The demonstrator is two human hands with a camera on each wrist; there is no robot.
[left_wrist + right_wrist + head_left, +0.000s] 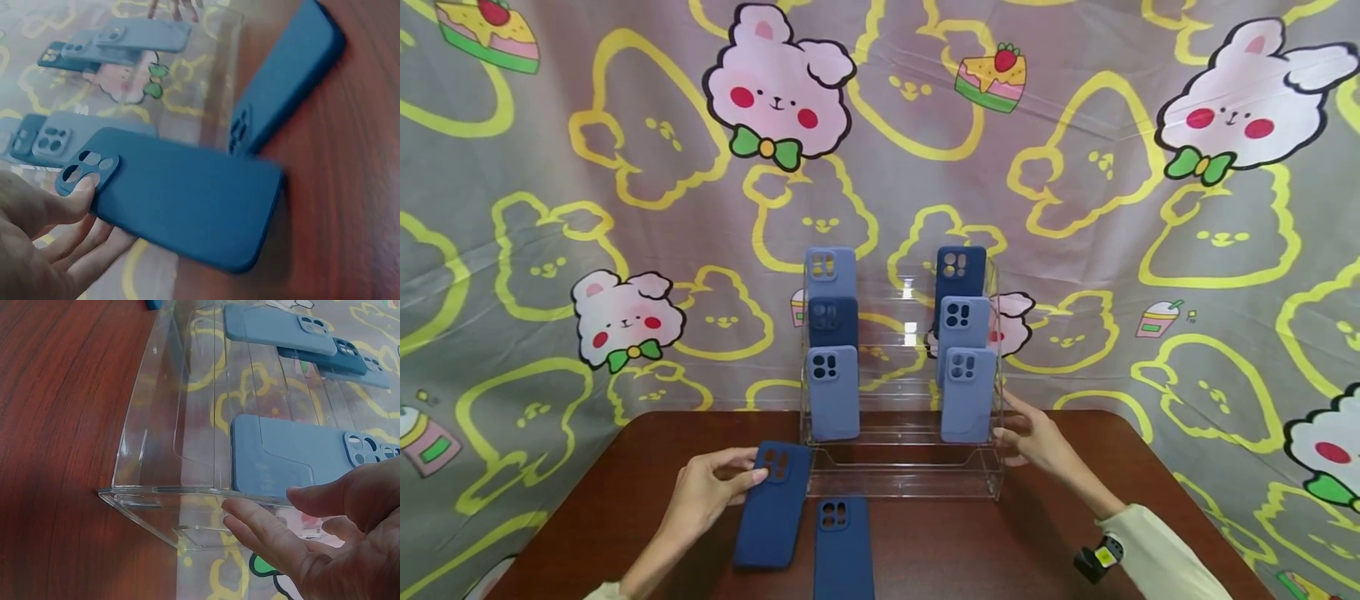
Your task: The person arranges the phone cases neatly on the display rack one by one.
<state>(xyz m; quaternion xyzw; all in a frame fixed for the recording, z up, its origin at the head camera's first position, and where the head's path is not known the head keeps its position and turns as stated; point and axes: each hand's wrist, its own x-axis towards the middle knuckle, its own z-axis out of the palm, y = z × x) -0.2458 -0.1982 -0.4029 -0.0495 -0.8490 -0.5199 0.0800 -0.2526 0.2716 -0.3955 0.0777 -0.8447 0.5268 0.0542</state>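
My left hand [700, 492] pinches a dark blue phone case [772, 517] by its camera-hole end, thumb on the camera surround, left of the clear tiered stand [902, 483]. In the left wrist view, that phone case [187, 200] hangs tilted above the brown tabletop. A second dark blue phone case [844, 550] lies on the table in front of the stand. At the stand's right side, my right hand [1037, 437] rests against the clear side panel. Its fingers [262, 528] look fairly straight in the right wrist view, with the thumb near the panel's edge.
Two columns of cases stand in the upper tiers: a light blue case [835, 404] fronts the left column, another light blue case [967, 404] the right. Dark and light cases stand behind them. A patterned curtain [880, 183] hangs behind the brown table [647, 467].
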